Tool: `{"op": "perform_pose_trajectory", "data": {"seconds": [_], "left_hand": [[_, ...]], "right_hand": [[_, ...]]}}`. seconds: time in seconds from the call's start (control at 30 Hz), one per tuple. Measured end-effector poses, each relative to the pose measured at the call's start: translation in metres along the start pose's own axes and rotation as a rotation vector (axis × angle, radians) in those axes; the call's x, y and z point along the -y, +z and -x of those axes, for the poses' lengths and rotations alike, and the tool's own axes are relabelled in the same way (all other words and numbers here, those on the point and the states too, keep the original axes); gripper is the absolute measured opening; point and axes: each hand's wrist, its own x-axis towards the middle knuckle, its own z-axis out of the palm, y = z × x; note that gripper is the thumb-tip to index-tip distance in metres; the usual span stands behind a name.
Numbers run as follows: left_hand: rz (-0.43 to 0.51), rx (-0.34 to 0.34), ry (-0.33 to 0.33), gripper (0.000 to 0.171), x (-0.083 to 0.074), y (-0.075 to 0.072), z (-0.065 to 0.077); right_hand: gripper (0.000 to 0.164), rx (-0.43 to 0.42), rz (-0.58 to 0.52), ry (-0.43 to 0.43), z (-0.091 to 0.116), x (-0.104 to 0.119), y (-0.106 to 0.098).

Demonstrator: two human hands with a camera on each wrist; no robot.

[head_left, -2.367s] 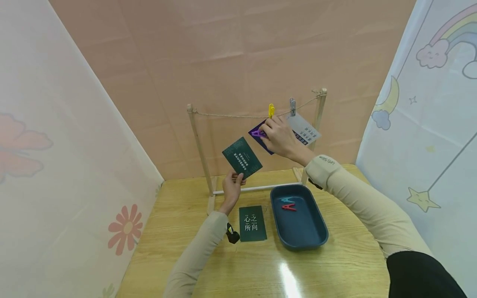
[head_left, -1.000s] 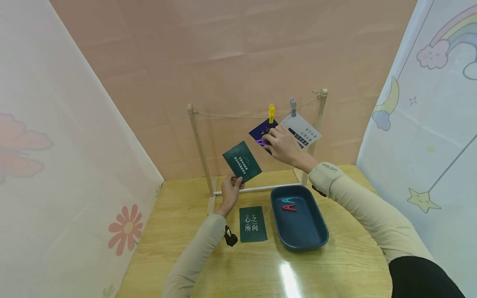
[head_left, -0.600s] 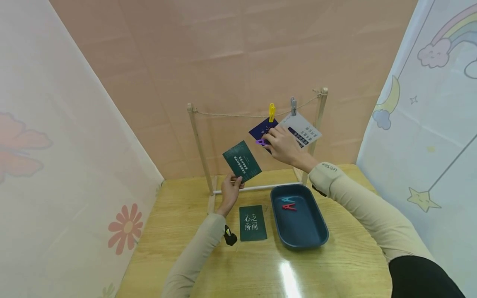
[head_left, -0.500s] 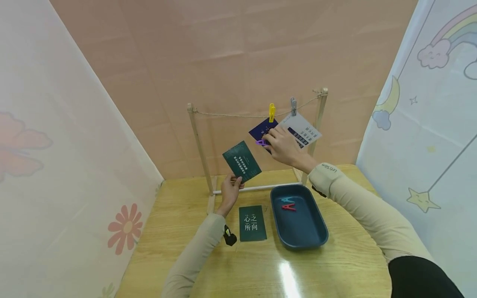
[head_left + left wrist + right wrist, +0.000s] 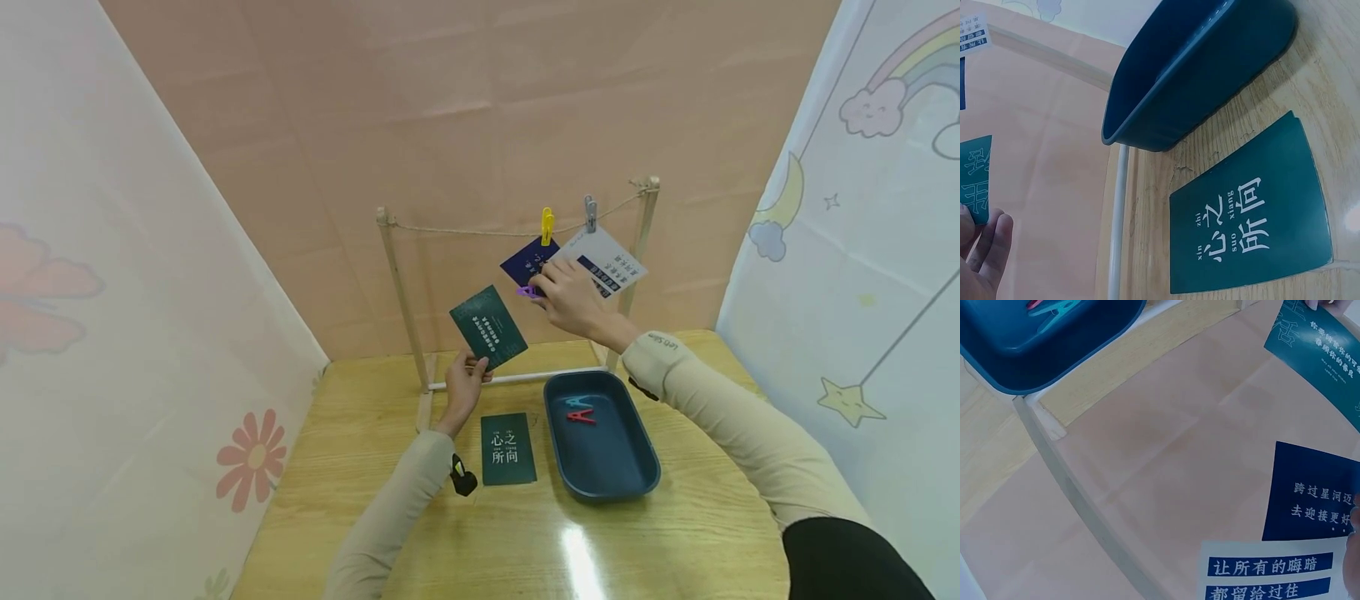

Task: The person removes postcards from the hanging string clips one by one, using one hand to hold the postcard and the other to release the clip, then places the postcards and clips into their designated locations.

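My left hand [image 5: 463, 385] pinches a dark green card [image 5: 489, 327] with white writing by its lower corner, tilted in front of the rack. My right hand [image 5: 572, 293] holds a purple clothespin [image 5: 529, 292] between thumb and fingers. It overlaps a navy card [image 5: 530, 259] that hangs from the rope [image 5: 465, 232] under a yellow clothespin [image 5: 547, 226]. Beside it hangs a white card [image 5: 611, 257] under a grey clothespin [image 5: 590, 213]. In the right wrist view, only the edge of the right hand [image 5: 1352, 556] shows, next to the navy card [image 5: 1310, 487].
A blue tray [image 5: 647, 467] stands on the table [image 5: 337, 500], holding a light blue clothespin [image 5: 578, 402] and a red clothespin [image 5: 581, 417]. Left of it lies a small stack of green cards [image 5: 508, 467]. Wooden posts [image 5: 401, 304] carry the rope.
Over the last 2.4 seconds my right hand has come down slightly from the yellow clothespin, still with the purple clothespin. The left hand and its green card have sunk a little.
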Motion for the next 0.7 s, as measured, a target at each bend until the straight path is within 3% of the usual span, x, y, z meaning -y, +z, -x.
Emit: {"op": "perform_pose_trajectory", "data": {"seconds": [0.23,0.6,0.7], "left_hand": [[0.007,-0.003,-0.064,0.011,0.003,0.001,0.001],[-0.013,0.0,-0.078,0.013,-0.002,0.0,0.004],[-0.036,-0.009,-0.087,0.012,0.005,0.002,0.004]], "right_hand": [[0.022,-0.01,-0.023,0.013,0.008,0.002,0.005],[0.023,0.044,-0.024,0.025,0.014,0.004,0.011],[0.022,0.073,-0.029,0.028,0.017,0.007,0.012]]}}
